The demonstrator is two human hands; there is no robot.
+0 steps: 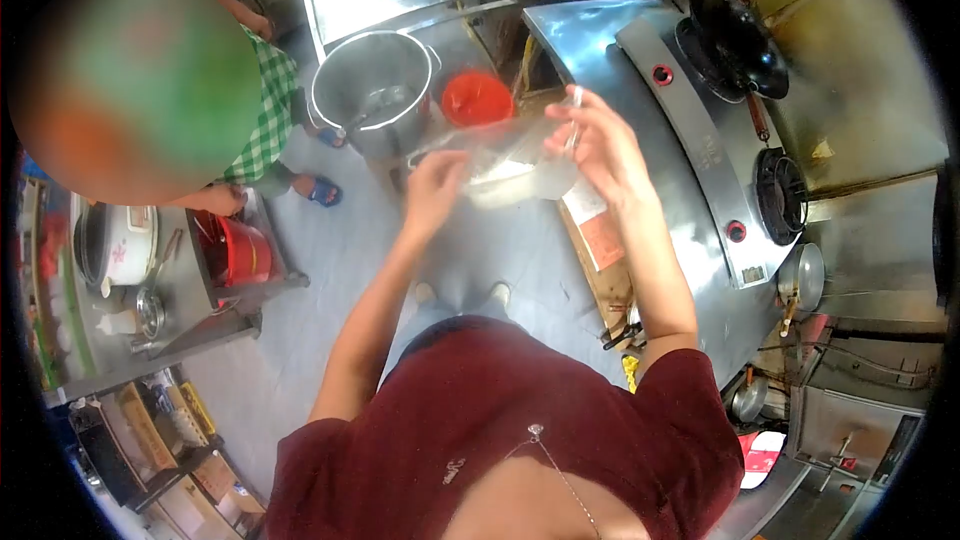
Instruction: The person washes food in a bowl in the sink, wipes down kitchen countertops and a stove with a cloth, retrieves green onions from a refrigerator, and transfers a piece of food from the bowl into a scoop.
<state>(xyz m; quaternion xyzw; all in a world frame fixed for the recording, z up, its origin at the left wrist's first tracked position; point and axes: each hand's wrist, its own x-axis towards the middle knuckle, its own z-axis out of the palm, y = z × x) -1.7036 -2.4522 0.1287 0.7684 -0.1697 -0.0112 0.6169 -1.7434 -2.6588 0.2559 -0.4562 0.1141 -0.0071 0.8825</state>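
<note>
A clear plastic bag [505,165] hangs between my two hands, in front of my chest and above the floor. Something whitish fills its lower part; I cannot make out what it is. My left hand [435,188] is closed on the bag's left edge. On the other side, my right hand [602,145] pinches the bag's upper right corner, with a twisted strip of plastic sticking up between its fingers. Beyond the bag stand a large metal pot [372,75] with a ladle in it and a red basin [478,98].
A steel stove counter [660,150] with a black wok [740,45] runs along my right. On the left, another person in a green checked apron [265,110] stands beside a shelf table [190,315] carrying a white pot [128,245]. A red bucket [245,252] sits there too.
</note>
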